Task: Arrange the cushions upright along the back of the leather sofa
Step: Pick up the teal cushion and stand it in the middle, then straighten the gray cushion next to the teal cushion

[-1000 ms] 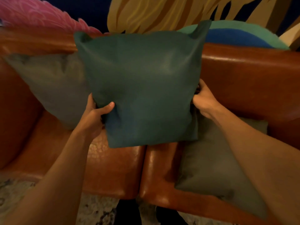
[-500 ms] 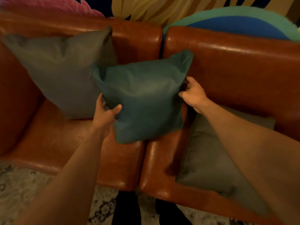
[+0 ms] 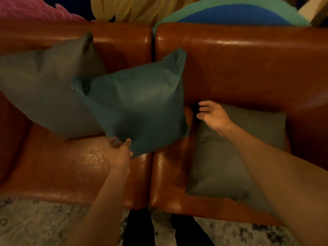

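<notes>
A teal cushion (image 3: 140,102) stands tilted against the back of the brown leather sofa (image 3: 239,68), over the seam between the two seats. My left hand (image 3: 119,153) pinches its lower front corner. A grey cushion (image 3: 44,93) leans upright in the left corner, partly behind the teal one. Another grey cushion (image 3: 230,157) lies flat on the right seat. My right hand (image 3: 213,116) hovers open above the far left corner of that flat cushion, just right of the teal one and apart from it.
A colourful painted wall (image 3: 230,11) rises behind the sofa back. A patterned pale rug (image 3: 35,224) covers the floor in front. My dark trouser legs (image 3: 142,231) stand close to the sofa's front edge. The left seat (image 3: 62,166) shows bare leather.
The teal cushion went from held up in both hands to resting against the sofa back. My right hand let go and drew right; my left slid down to the lower corner.
</notes>
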Demonstrator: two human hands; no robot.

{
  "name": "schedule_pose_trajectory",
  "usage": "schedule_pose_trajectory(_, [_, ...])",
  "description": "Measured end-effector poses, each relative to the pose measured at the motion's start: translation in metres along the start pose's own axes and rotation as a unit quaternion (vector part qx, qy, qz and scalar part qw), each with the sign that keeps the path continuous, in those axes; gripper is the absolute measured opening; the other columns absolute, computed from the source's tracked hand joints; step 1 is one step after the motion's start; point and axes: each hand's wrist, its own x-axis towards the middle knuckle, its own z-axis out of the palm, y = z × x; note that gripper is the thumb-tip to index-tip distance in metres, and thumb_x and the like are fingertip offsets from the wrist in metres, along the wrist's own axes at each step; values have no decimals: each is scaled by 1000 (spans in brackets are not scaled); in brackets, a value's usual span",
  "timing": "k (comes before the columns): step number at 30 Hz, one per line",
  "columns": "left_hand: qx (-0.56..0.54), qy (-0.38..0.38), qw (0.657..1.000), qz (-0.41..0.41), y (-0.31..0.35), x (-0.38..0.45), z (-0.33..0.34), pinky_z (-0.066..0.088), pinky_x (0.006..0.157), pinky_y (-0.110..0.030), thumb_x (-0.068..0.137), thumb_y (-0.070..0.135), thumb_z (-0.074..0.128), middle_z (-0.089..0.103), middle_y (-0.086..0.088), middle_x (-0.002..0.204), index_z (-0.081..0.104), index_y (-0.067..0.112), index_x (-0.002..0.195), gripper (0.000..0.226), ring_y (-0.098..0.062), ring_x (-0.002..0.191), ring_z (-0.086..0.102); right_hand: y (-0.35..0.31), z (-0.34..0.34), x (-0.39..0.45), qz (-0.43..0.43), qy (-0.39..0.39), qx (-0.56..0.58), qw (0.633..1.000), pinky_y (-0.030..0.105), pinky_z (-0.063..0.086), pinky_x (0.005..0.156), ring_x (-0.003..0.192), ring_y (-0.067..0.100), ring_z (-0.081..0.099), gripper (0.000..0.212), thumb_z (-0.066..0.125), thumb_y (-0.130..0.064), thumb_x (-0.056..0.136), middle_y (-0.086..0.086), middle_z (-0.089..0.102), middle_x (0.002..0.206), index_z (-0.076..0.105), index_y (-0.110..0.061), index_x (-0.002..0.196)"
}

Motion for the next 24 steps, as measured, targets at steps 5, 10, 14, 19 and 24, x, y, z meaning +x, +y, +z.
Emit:
schedule_pose_trajectory(5, [48, -71, 996, -28, -27, -42, 61, 47, 61, -28, 97, 7, 64, 64, 0, 90, 58, 19, 119, 26, -15, 74, 60, 59, -37, -20, 43, 51, 19, 998, 31, 48, 94, 108, 17, 62, 33, 77, -8, 83, 6, 67, 117, 63, -26, 106])
schedule_pose_trajectory(10, [134, -165, 975, -64, -41, -71, 126, 51, 72, -33, 97, 11, 65, 68, 0, 97, 61, 18, 124, 28, -21, 86, 66, 120, -85, -35, 78, 105, 24, 991, 46, 49, 103, 110, 27, 67, 35, 80, -9, 78, 6, 68, 113, 60, -35, 89])
schedule_pose_trajectory(14, [201, -217, 951, -96, -54, -91, 172, 52, 97, -45, 97, 20, 67, 67, 0, 107, 59, 20, 133, 37, -22, 101, 61, 148, -119, -50, 130, 143, 0, 981, 39, 47, 105, 114, 20, 63, 34, 81, -22, 81, 3, 66, 122, 65, -23, 111])
schedule_pose_trajectory(19, [268, -263, 918, -124, -71, -108, 221, 49, 92, -39, 92, 36, 73, 63, 3, 127, 46, 29, 144, 59, -22, 114, 60, 181, -153, -56, 203, 152, -42, 966, 36, 41, 110, 134, 28, 51, 70, 80, -42, 80, 8, 55, 145, 52, -18, 140])
schedule_pose_trajectory(24, [299, -260, 907, -145, -74, -102, 254, 46, 105, -65, 66, 62, 85, 44, -2, 160, 23, 30, 160, 118, -35, 137, 53, 205, -167, -54, 238, 143, 9, 961, 46, 40, 114, 135, 28, 51, 103, 83, -68, 60, 2, 55, 147, 50, -21, 145])
